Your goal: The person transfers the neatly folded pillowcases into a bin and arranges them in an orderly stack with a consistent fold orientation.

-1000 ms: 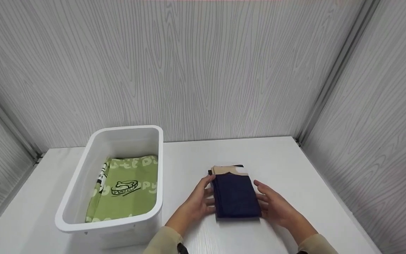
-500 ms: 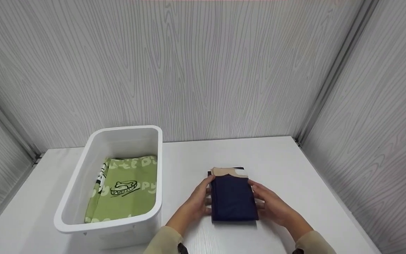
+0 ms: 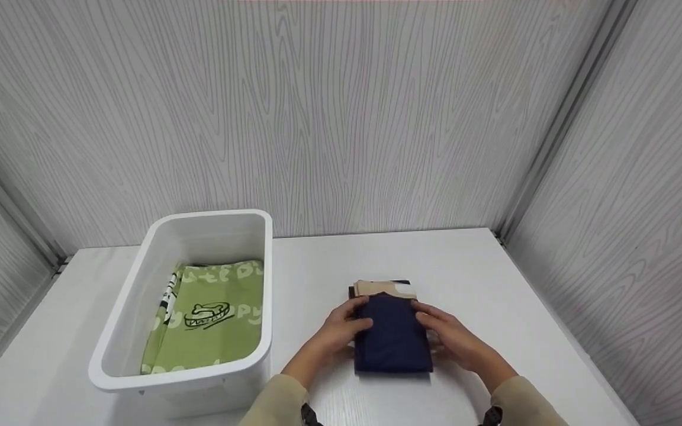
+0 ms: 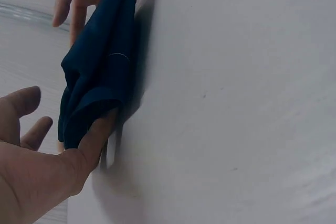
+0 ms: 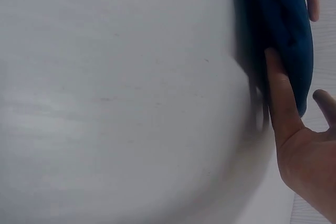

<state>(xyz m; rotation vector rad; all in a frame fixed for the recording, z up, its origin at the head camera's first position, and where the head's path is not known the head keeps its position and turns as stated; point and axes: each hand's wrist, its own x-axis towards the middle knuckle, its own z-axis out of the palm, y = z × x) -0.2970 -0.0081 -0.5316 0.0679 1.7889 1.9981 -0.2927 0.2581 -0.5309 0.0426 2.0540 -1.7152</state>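
Left hand [image 3: 334,331] and right hand [image 3: 449,336] are gripping the folded navy cloth [image 3: 393,343] from opposite edges, fingers [image 4: 97,132] curling under it; cloth is lying between them on the table [image 3: 495,284].

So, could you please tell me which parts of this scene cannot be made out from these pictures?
- Folded navy cloth: in the head view both hands cover its side edges; the left hand and right hand hide how far the fingers go under.
- Layers beneath the green cloth in the white bin: hidden by the cloth itself.
- Right wrist view: the navy cloth is cut off by the top edge.
- Bin: absent from both wrist views.
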